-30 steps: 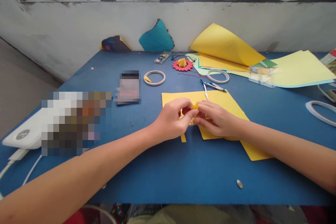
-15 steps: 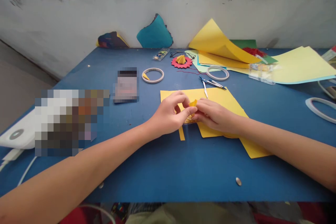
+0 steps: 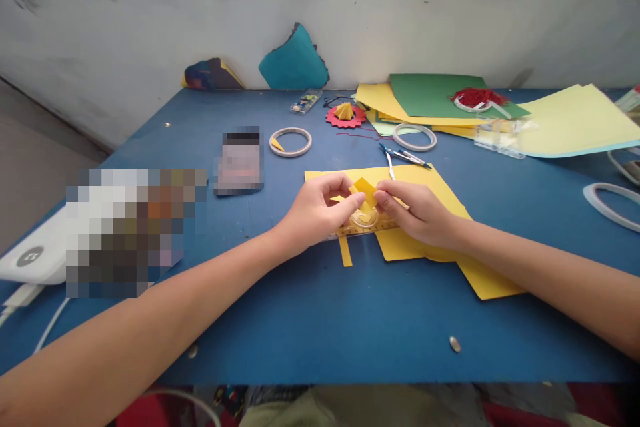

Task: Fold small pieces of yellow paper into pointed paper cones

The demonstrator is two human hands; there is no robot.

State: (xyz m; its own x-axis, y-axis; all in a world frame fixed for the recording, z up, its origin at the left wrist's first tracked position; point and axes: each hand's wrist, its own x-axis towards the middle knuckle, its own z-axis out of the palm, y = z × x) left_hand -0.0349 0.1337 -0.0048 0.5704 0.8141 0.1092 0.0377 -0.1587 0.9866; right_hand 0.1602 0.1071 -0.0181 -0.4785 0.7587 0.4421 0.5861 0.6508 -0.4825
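Note:
My left hand (image 3: 317, 212) and my right hand (image 3: 417, 210) meet over a yellow paper sheet (image 3: 440, 197) on the blue table (image 3: 310, 320). Both pinch a small folded yellow paper piece (image 3: 365, 191) held between their fingertips, just above the sheet. A clear ruler with a round protractor (image 3: 367, 221) lies under the hands on the sheet. A narrow yellow paper strip (image 3: 345, 251) lies at the sheet's near edge, below my left hand.
Behind the sheet lie a compass tool (image 3: 403, 157), two tape rings (image 3: 291, 142) (image 3: 415, 137), a red and yellow paper flower (image 3: 345, 115), a clear ruler (image 3: 499, 140) and stacked green and yellow papers (image 3: 440, 97). A white device (image 3: 35, 253) sits at the left; a coin (image 3: 455, 343) lies near the front edge.
The lifted yellow sheet at the back has dropped flat, showing green paper and red thread. My fingers have drawn apart and the small folded piece now shows opened between them, with the ruler uncovered.

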